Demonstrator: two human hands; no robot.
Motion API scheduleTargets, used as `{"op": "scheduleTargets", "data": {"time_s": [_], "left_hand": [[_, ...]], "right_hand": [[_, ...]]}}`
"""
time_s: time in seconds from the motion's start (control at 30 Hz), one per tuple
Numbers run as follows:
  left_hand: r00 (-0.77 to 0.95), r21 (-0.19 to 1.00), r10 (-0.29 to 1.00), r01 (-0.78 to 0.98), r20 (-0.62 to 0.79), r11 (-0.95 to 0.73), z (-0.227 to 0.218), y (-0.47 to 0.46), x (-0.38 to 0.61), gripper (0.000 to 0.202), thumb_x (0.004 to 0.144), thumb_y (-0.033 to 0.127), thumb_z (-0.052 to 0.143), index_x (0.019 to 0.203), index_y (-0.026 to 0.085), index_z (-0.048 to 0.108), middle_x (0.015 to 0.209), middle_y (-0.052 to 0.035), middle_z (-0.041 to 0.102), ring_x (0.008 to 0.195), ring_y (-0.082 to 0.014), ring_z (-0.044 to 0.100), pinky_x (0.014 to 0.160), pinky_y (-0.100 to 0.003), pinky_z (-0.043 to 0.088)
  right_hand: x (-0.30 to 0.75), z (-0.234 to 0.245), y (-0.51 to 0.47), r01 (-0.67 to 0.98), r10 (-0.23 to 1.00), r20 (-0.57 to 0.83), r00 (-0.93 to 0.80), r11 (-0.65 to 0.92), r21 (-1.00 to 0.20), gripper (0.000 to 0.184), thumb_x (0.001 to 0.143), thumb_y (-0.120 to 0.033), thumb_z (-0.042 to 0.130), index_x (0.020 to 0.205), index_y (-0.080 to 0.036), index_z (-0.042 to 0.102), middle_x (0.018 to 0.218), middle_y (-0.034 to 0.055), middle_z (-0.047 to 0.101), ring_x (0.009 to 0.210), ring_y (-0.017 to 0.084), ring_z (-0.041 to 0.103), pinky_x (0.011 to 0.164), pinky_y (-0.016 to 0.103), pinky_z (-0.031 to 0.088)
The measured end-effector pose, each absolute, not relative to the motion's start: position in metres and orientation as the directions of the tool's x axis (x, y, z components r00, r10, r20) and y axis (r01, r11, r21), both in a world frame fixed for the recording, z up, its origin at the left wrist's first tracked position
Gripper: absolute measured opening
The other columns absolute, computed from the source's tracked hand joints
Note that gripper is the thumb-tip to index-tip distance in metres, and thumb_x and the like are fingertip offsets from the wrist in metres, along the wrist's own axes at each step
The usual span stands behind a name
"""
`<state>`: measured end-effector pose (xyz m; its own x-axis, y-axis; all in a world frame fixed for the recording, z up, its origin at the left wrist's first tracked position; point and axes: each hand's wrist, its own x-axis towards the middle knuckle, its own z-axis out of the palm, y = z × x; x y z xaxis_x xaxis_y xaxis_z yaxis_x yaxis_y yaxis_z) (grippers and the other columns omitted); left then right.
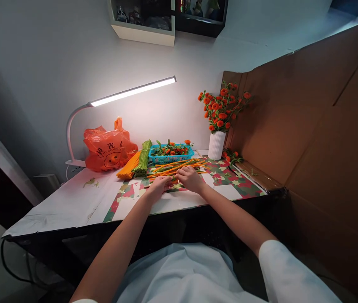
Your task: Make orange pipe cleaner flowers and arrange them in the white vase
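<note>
My left hand [160, 186] and my right hand [189, 177] meet above the near part of the table, fingers pinched. Between the fingertips shows a small piece of green pipe cleaner [174, 181]; much of it is hidden by the fingers. Just beyond the hands lies a loose spread of orange and green pipe cleaners [169, 169]. To the left rest a thick orange bundle of pipe cleaners [128, 167] and a green bundle [143, 159]. Behind them a blue basket [171, 158] holds orange flowers with green stems.
A white ribbed vase [216, 145] with orange flowers [219, 110] stands at the back right, beside a tall cardboard sheet [292, 118]. At the left are an orange plastic bag [109, 147] and a lit lamp [134, 91]. The table [71, 202] has a patched covering.
</note>
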<state>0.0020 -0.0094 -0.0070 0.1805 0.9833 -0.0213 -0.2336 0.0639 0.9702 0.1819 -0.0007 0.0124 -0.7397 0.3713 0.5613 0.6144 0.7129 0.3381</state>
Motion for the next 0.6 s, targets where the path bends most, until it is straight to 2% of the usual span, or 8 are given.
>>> {"op": "scheduleTargets", "data": {"time_s": [0.1, 0.17, 0.23, 0.33, 0.4, 0.47, 0.53, 0.6], "left_hand": [[0.146, 0.969, 0.988, -0.248, 0.041, -0.004, -0.008, -0.008, 0.002, 0.029, 0.053, 0.032, 0.080, 0.056, 0.015, 0.057, 0.055, -0.0001, 0.058, 0.052, -0.0097, 0.054, 0.054, -0.023, 0.046], [0.091, 0.969, 0.988, -0.225, 0.126, -0.102, -0.008, -0.007, 0.004, 0.031, 0.054, 0.037, 0.079, 0.055, 0.016, 0.057, 0.054, 0.0011, 0.056, 0.052, -0.0100, 0.053, 0.056, -0.024, 0.046], [0.033, 0.960, 0.969, -0.152, 0.244, -0.237, -0.009, -0.007, 0.006, 0.033, 0.058, 0.042, 0.076, 0.056, 0.016, 0.057, 0.054, 0.0009, 0.056, 0.054, -0.0111, 0.054, 0.058, -0.025, 0.047], [-0.061, 0.883, 0.881, 0.054, 0.470, -0.467, -0.009, -0.009, 0.009, 0.031, 0.066, 0.044, 0.069, 0.056, 0.018, 0.056, 0.057, -0.0002, 0.058, 0.055, -0.0122, 0.053, 0.057, -0.025, 0.045], [-0.094, 0.786, 0.788, 0.209, 0.608, -0.582, -0.009, -0.012, 0.010, 0.029, 0.071, 0.040, 0.065, 0.055, 0.019, 0.053, 0.060, -0.0011, 0.059, 0.056, -0.0125, 0.053, 0.057, -0.025, 0.043], [-0.092, 0.698, 0.710, 0.308, 0.699, -0.647, -0.007, -0.015, 0.010, 0.028, 0.073, 0.036, 0.063, 0.054, 0.020, 0.051, 0.064, -0.0022, 0.061, 0.060, -0.0132, 0.054, 0.059, -0.025, 0.043], [-0.097, 0.669, 0.682, 0.335, 0.725, -0.664, -0.006, -0.016, 0.009, 0.028, 0.073, 0.034, 0.063, 0.053, 0.020, 0.050, 0.064, -0.0020, 0.060, 0.060, -0.0132, 0.054, 0.060, -0.024, 0.043], [-0.125, 0.715, 0.715, 0.290, 0.688, -0.636, -0.005, -0.016, 0.008, 0.028, 0.072, 0.035, 0.064, 0.053, 0.019, 0.051, 0.061, -0.0010, 0.059, 0.056, -0.0123, 0.052, 0.057, -0.024, 0.042]], "right_hand": [[0.182, 0.017, -0.002, 0.602, 0.344, 0.565, -0.750, 0.708, 0.369, 0.020, 0.093, -0.014, 0.043, 0.089, -0.016, 0.063, 0.097, 0.0091, 0.064, 0.086, 0.020, 0.048, 0.075, 0.034, 0.029], [0.176, 0.015, -0.005, 0.661, 0.387, 0.623, -0.680, 0.692, 0.291, 0.020, 0.093, -0.016, 0.043, 0.085, -0.015, 0.062, 0.094, 0.0096, 0.064, 0.086, 0.020, 0.049, 0.075, 0.034, 0.029], [0.167, 0.010, -0.009, 0.743, 0.478, 0.705, -0.525, 0.660, 0.106, 0.020, 0.093, -0.018, 0.043, 0.084, -0.016, 0.061, 0.091, 0.0096, 0.063, 0.087, 0.020, 0.050, 0.076, 0.033, 0.030], [0.153, 0.006, -0.009, 0.720, 0.668, 0.712, -0.214, 0.601, -0.347, 0.016, 0.089, -0.020, 0.047, 0.078, -0.016, 0.059, 0.083, 0.0069, 0.062, 0.083, 0.019, 0.052, 0.073, 0.030, 0.034], [0.148, 0.010, -0.004, 0.553, 0.832, 0.544, -0.110, 0.506, -0.662, 0.019, 0.085, -0.022, 0.051, 0.067, -0.017, 0.054, 0.069, 0.0026, 0.056, 0.071, 0.016, 0.050, 0.066, 0.027, 0.036], [0.147, 0.019, 0.003, 0.370, 0.950, 0.273, -0.152, 0.310, -0.876, 0.025, 0.079, -0.026, 0.056, 0.057, -0.018, 0.049, 0.055, -0.0021, 0.046, 0.057, 0.012, 0.044, 0.058, 0.025, 0.035], [0.149, 0.030, 0.008, 0.283, 0.973, 0.031, -0.228, 0.096, -0.954, 0.027, 0.073, -0.025, 0.061, 0.051, -0.018, 0.047, 0.047, -0.0050, 0.038, 0.050, 0.010, 0.037, 0.053, 0.024, 0.033], [0.153, 0.038, 0.012, 0.261, 0.965, -0.054, -0.257, 0.016, -0.965, 0.024, 0.068, -0.021, 0.063, 0.049, -0.018, 0.049, 0.046, -0.0057, 0.037, 0.048, 0.009, 0.036, 0.051, 0.024, 0.033]]}}
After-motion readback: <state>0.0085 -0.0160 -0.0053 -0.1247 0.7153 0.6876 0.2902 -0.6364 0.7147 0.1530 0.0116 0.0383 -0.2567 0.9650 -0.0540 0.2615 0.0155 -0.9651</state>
